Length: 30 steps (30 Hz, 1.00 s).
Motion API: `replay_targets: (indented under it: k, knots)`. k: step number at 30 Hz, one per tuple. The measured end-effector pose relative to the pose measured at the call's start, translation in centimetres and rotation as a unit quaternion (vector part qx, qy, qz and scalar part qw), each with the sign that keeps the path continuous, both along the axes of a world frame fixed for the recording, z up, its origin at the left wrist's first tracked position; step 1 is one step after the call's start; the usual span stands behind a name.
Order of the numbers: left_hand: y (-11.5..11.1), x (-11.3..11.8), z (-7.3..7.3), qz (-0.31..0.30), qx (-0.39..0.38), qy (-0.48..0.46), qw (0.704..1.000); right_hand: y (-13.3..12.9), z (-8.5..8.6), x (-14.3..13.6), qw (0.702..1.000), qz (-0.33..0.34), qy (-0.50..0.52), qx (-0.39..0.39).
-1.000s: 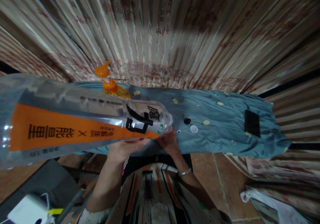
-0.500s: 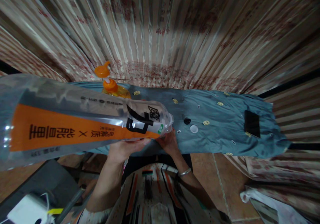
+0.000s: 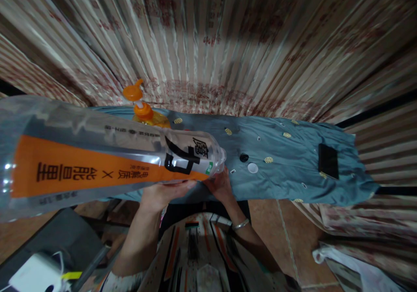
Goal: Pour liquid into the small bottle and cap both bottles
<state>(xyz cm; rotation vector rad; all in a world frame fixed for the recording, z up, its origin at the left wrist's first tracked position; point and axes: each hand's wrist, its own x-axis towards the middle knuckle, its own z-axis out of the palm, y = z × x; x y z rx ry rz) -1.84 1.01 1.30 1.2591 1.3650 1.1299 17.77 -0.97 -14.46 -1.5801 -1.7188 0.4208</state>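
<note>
Nearest the camera, a big clear bottle with an orange label (image 3: 97, 157) is stretching crosswise over the left part of the desk (image 3: 302, 153), its wide end looming at the left of the view and its neck pointing right. The body is lying mostly to the left of both hands and covering some of their fingers. Its long axis is running roughly along the desk's near edge, with the base appearing to sit higher, closer to the lens, than the neck. The left hand (image 3: 158, 196) is reaching along the bottle's near side, around the shoulder, a finger laid out against it; the right hand (image 3: 221, 185) is coming in under the neck and is the nearer one to the mouth. The fingertips are hiding behind the plastic, so how tightly either hand is closing cannot be told. Farther in, right of the neck, a small black round piece (image 3: 244, 157) and a white disc (image 3: 253, 168) are lying just beside each other. A dark flat object (image 3: 328, 160) is resting toward the desk's right end. Beyond the bottle, by the far edge, an orange pump bottle (image 3: 143, 112) is standing, and pleated curtains (image 3: 208, 57) are hanging behind.
</note>
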Motion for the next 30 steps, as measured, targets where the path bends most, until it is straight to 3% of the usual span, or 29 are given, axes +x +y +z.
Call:
replay_targets:
  k: [6,12,21,30]
  knots:
    - [-0.04,0.06,0.1,0.0,0.021,-0.011,1.0,0.1,0.26,0.01,1.0,0.01,-0.004,0.006]
    - [-0.06,0.3,0.57,-0.023,-0.005,-0.03,0.999,0.08,0.35,-0.06,1.0,0.0,-0.007,-0.006]
    - [-0.14,-0.09,0.09,-0.021,0.017,-0.021,0.999,0.05,-0.01,-0.01,1.0,0.001,-0.001,-0.009]
    - [-0.03,0.3,0.84,-0.047,-0.004,-0.02,0.999,0.11,0.31,-0.1,1.0,-0.001,0.005,-0.003]
